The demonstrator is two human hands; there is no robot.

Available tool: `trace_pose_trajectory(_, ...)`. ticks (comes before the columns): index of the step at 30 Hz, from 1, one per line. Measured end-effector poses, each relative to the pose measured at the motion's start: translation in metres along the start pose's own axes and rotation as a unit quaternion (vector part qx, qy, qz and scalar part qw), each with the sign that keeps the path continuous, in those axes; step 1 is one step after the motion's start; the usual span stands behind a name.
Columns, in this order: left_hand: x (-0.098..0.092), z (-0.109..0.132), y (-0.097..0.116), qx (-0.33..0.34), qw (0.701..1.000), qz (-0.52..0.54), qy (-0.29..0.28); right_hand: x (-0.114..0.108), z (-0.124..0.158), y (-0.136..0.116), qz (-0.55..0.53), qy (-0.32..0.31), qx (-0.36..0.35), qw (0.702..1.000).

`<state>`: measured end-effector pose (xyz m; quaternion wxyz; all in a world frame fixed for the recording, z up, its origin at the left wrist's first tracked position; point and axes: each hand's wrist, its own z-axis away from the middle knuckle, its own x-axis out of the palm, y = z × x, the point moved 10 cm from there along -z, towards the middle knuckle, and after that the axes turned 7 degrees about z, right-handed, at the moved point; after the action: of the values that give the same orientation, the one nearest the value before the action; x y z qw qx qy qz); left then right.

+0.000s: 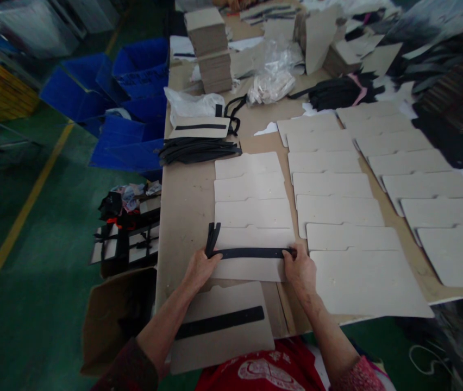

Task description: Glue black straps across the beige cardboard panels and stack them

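Two bare hands hold a long flat black strip, seemingly fabric point(251, 253), nearly level across the front beige cardboard panel point(251, 271) of the left-hand column on the brown-covered table point(186, 217). Judged from what shows, this panel is midway: its strip spans it but is held rather than plainly fixed. Two others already bear a strip: a beige panel nearest the person's body point(219, 350), and a beige panel farther back point(182, 133) on a pile of loose black strips point(199, 151). Most seem left to do, since the overlapping beige panels behind the held strip point(251, 213), the middle column of beige panels point(333, 206) and the right-hand column of beige panels point(451, 260) show no black band.

Both forearms reach forward from the near edge, bent inward to frame the panel. The left hand point(201, 270) pinches the strip's left end, thumb on top and pointing inward; short black ends point(213, 237) stand up beside it, and whether they are spare strips or part of this one, I cannot tell. The right hand point(300, 270) grips the opposite end at the panel's right edge, thumb and fingers closed on it, the other fingers curled, their tips partly hidden.
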<state>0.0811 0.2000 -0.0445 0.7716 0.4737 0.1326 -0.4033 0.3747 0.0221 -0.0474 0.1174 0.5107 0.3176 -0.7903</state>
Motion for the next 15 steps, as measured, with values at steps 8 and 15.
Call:
trace_pose_trajectory(8,0.0006,-0.0034,-0.0013,0.002,1.0,-0.003,0.013,-0.0003,-0.001,-0.0033,0.025,-0.009,0.001,1.0)
trace_pose_trajectory(15,-0.0003,-0.0061,-0.0016,0.001,1.0,-0.004,0.019,0.0006,0.0004,-0.0082,0.023,-0.009,-0.013,1.0)
